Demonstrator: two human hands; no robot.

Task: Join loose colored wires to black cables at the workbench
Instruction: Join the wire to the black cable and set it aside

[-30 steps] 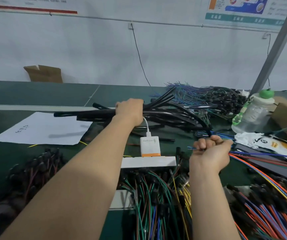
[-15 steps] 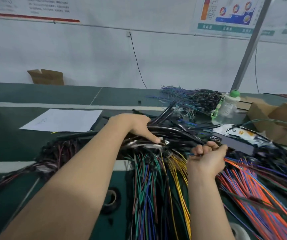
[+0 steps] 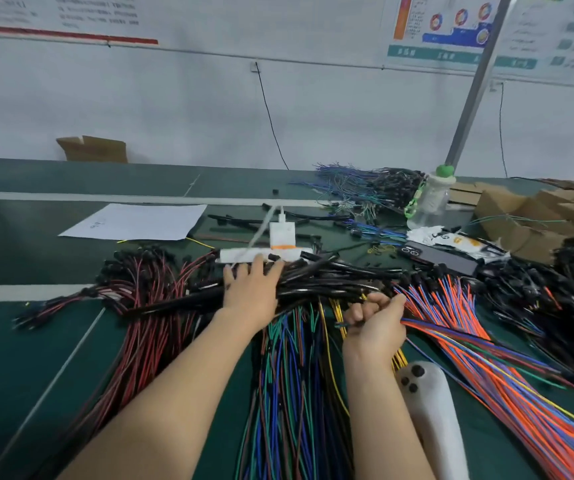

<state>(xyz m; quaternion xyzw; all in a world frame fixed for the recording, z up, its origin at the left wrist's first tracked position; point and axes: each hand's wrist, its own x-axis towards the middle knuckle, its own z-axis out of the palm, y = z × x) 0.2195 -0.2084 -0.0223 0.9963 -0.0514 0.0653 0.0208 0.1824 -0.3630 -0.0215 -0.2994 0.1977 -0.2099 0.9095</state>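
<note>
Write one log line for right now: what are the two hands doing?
left hand: open, resting on black cables | right hand: grips colored wires | join: none seen yet

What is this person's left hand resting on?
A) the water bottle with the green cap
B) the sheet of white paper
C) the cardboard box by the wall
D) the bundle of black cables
D: the left hand lies with its fingers spread flat across the black cables in the middle of the bench.
</note>
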